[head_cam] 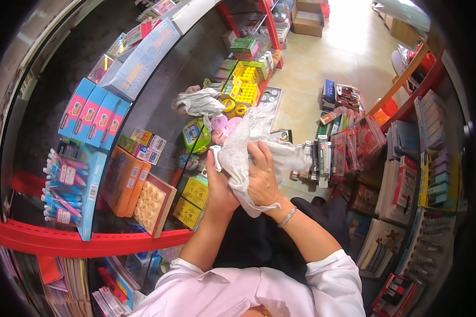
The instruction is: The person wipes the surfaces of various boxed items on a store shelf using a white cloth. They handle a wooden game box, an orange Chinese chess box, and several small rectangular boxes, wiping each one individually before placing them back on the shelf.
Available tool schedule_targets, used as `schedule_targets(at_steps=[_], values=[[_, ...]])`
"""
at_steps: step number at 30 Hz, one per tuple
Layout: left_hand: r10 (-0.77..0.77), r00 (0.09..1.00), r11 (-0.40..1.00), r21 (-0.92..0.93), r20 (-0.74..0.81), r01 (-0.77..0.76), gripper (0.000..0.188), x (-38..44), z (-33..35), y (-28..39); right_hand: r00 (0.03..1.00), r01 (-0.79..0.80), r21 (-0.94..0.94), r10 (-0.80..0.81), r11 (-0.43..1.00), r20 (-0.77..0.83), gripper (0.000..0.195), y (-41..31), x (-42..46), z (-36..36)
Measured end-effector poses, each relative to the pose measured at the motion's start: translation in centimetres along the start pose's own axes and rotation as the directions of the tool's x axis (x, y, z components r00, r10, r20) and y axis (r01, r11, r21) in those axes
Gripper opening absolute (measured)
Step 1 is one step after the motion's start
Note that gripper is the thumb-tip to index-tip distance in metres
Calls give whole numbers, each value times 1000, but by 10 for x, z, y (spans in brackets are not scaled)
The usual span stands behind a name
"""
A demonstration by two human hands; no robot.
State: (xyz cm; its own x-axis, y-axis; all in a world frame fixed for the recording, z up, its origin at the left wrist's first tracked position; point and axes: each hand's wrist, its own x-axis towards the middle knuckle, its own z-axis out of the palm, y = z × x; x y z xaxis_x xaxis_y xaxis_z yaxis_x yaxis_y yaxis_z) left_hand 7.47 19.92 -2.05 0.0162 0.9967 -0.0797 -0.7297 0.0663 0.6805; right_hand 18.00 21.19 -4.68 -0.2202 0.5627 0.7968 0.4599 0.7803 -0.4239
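A pale grey cloth (238, 158) hangs bunched over and between my two hands. My left hand (222, 186) holds a small white object (215, 157), whose kind I cannot tell, upright near the thumb. The cloth lies against that object, and my right hand (263, 176) presses and grips the cloth from the right side. Beyond my fingers are pink round items (222, 126) and a green plastic case (196, 135). A second grey cloth (200, 102) lies crumpled on the shelf further off.
Yellow-capped small bottles (248, 91) stand in boxes behind the cloth. Yellow boxes (190, 198) and a Chinese chess set (152, 202) are at the left, above a red shelf edge (103, 239). Packaged goods (351, 146) are piled at the right; a cardboard box (308, 21) stands on the floor.
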Motion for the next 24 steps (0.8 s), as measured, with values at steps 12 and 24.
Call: schedule_targets(at_steps=[12,24], values=[[-7,991,970,-239,132,39,70,4,-24,13,983,-179,-241,161,954,-91,42,49,-11,-4],[-82,976,997,8,204,82,76,-4,-33,29,529,-360,906,751,-222,394,41,68,8,-10]])
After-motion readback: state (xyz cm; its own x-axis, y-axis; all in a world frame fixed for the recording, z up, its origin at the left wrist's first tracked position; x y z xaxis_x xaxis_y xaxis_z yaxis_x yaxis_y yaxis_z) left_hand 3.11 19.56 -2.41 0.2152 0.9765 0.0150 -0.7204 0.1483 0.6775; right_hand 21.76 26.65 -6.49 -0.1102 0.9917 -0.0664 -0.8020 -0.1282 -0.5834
